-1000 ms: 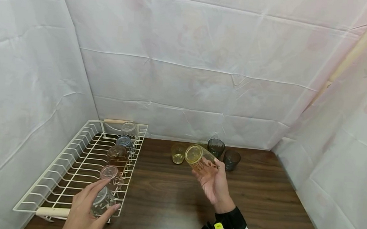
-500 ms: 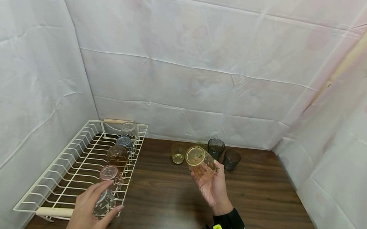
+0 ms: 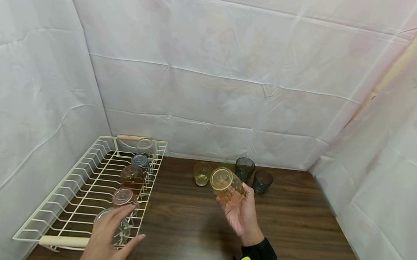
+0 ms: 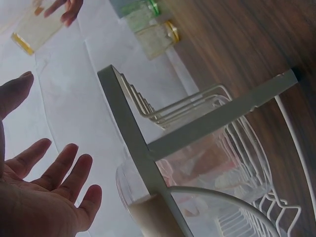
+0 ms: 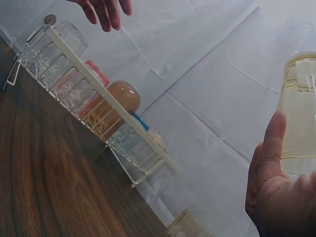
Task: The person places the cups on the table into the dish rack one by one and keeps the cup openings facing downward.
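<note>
Left hand [image 3: 107,238] has shifted rightward above the rack [image 3: 63,241], thumb and fingers apart, empty; right hand [image 3: 241,216] grips a yellow glass [image 3: 223,180].

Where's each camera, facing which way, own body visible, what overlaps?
Head: on head, looking forward and down at rack and table; left hand and right hand in frame.
Left wrist: on wrist, tilted, looking past left hand to rack; right hand at top.
Right wrist: on wrist, tilted, looking at yellow glass in right hand; left hand at top.
Both wrist views share rack and yellow glass.
</note>
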The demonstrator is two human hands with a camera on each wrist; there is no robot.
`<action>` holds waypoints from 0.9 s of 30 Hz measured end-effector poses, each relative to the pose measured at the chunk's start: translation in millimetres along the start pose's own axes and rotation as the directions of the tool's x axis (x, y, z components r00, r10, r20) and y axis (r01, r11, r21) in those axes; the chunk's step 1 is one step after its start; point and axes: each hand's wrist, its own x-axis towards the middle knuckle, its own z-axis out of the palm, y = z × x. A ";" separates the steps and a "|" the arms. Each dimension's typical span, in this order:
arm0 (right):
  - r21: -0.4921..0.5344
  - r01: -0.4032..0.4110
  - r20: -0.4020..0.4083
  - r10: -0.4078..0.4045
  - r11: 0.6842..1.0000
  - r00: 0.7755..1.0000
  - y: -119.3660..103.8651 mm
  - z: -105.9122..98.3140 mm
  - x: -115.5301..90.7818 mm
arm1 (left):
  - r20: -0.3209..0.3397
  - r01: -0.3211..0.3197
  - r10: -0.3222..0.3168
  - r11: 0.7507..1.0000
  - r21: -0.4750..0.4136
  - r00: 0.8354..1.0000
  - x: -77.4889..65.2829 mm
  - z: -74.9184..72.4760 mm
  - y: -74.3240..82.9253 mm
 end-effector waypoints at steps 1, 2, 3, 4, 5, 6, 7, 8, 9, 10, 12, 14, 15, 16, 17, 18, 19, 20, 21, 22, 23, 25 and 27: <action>0.001 -0.001 -0.001 0.001 1.000 1.000 0.5 0.4 0.0 | 0.000 -0.015 0.015 1.000 -0.006 1.000 0.2 0.7 -0.3; -0.001 -0.004 0.000 0.004 1.000 1.000 1.0 0.7 0.0 | 0.001 -0.030 0.030 1.000 -0.008 1.000 0.7 1.4 -0.4; -0.004 -0.004 -0.001 0.004 1.000 1.000 1.4 1.1 0.0 | 0.001 -0.044 0.044 0.999 -0.012 0.999 1.1 2.3 -0.2; -0.007 -0.006 0.000 0.006 1.000 1.000 1.8 1.5 0.0 | 0.003 -0.053 0.053 0.998 -0.018 0.999 1.6 3.3 0.6; -0.011 -0.006 0.000 0.006 1.000 1.000 2.3 1.9 0.1 | 0.005 -0.063 0.063 0.998 -0.026 0.998 2.4 4.4 1.8; -0.015 -0.007 0.004 0.007 1.000 1.000 2.7 2.3 0.0 | 0.007 -0.072 0.072 0.997 -0.034 0.997 3.6 5.7 3.4; -0.018 -0.008 0.009 0.008 1.000 1.000 3.2 2.6 -0.2 | 0.009 -0.079 0.079 0.996 -0.041 0.997 5.1 7.2 5.6; -0.022 -0.010 0.016 0.010 1.000 1.000 3.6 2.9 -0.5 | 0.017 -0.078 0.079 0.996 -0.045 0.997 6.8 8.8 8.8; -0.021 -0.011 0.019 0.011 1.000 1.000 4.1 3.3 -0.8 | 0.022 -0.080 0.081 0.995 -0.053 0.996 9.1 10.8 12.3; -0.020 -0.013 0.026 0.014 1.000 1.000 4.6 3.7 -1.0 | 0.033 -0.076 0.077 0.996 -0.053 0.996 11.7 13.0 16.7; -0.015 -0.018 0.034 0.019 1.000 0.999 5.8 4.5 -1.4 | 0.064 -0.057 0.060 0.997 -0.047 0.996 17.4 18.3 27.3; -0.014 -0.022 0.042 0.023 1.000 0.999 7.0 5.0 -2.1 | 0.102 -0.032 0.036 0.998 -0.046 0.994 24.1 25.2 39.0; -0.012 -0.023 0.045 0.024 1.000 0.999 7.7 5.4 -2.4 | 0.120 -0.021 0.027 0.999 -0.046 0.992 27.9 28.9 44.5; -0.017 -0.023 0.054 0.023 1.000 0.998 8.6 5.7 -2.5 | 0.140 -0.008 0.015 0.999 -0.047 0.990 31.5 32.6 50.0; -0.018 -0.022 0.063 0.023 1.000 0.998 9.7 6.1 -2.6 | 0.157 0.002 0.006 0.998 -0.056 0.988 35.3 36.4 55.0; -0.020 -0.022 0.077 0.024 1.000 0.997 10.7 6.4 -2.9 | 0.170 0.012 0.000 0.997 -0.070 0.985 39.5 40.1 59.4; -0.025 -0.022 0.092 0.024 0.999 0.995 11.9 6.9 -3.1 | 0.182 0.019 -0.003 0.996 -0.083 0.983 43.9 43.8 63.6; -0.024 -0.023 0.107 0.025 0.999 0.994 13.2 7.3 -3.5 | 0.191 0.023 -0.004 0.995 -0.095 0.982 48.2 47.3 67.2; -0.028 -0.023 0.126 0.026 0.999 0.992 14.4 7.9 -3.8 | 0.199 0.025 -0.003 0.994 -0.109 0.980 52.6 50.8 70.5; -0.030 -0.025 0.144 0.029 0.999 0.989 15.7 8.4 -4.3 | 0.203 0.023 0.003 0.992 -0.126 0.979 56.9 54.3 73.5; -0.030 -0.030 0.162 0.034 0.999 0.986 17.0 9.2 -5.0 | 0.206 0.020 0.009 0.990 -0.141 0.978 61.2 57.5 76.3; -0.032 -0.038 0.188 0.044 0.999 0.981 19.3 11.0 -6.6 | 0.216 0.013 0.023 0.986 -0.166 0.976 69.2 63.3 81.1; -0.040 -0.046 0.199 0.053 0.998 0.979 21.1 13.5 -8.2 | 0.224 0.001 0.044 0.980 -0.197 0.973 76.4 68.6 84.9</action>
